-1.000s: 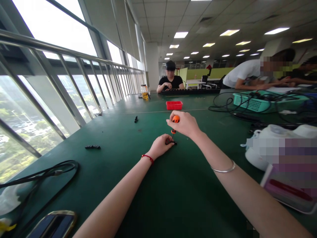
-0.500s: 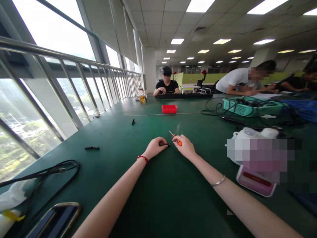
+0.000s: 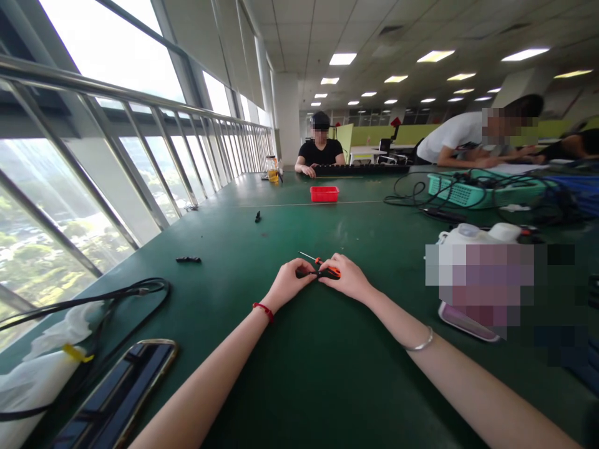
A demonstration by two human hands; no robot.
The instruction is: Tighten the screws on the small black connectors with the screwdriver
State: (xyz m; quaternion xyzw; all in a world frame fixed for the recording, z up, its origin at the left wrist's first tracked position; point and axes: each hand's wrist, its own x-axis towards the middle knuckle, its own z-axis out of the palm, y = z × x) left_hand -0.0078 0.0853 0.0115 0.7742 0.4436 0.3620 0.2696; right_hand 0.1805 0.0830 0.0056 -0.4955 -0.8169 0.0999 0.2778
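Note:
Near the middle of the green table, my left hand (image 3: 291, 279) pinches a small black part (image 3: 306, 272) between thumb and fingers; its exact kind is too small to make out. Close against it, my right hand (image 3: 346, 276) has a screwdriver (image 3: 320, 261) with an orange and black handle tucked in its fingers. The thin shaft points up and to the left, past the black part. The right thumb and fingertip also meet the right end of the black part. Two more dark pieces lie off to the left: a long one (image 3: 188, 259) and a short one (image 3: 258, 216).
A red tray (image 3: 324, 194) stands ahead. At right are a green basket (image 3: 461, 191) with black cables and a white jug (image 3: 472, 236). On the left lie a phone (image 3: 121, 399), cables and a white plastic bag (image 3: 37, 380). A person (image 3: 321, 149) sits at the far end.
My right hand has closed in on the black part and now touches its end. The screwdriver has swung flatter, its tip further left. The view has tilted slightly down.

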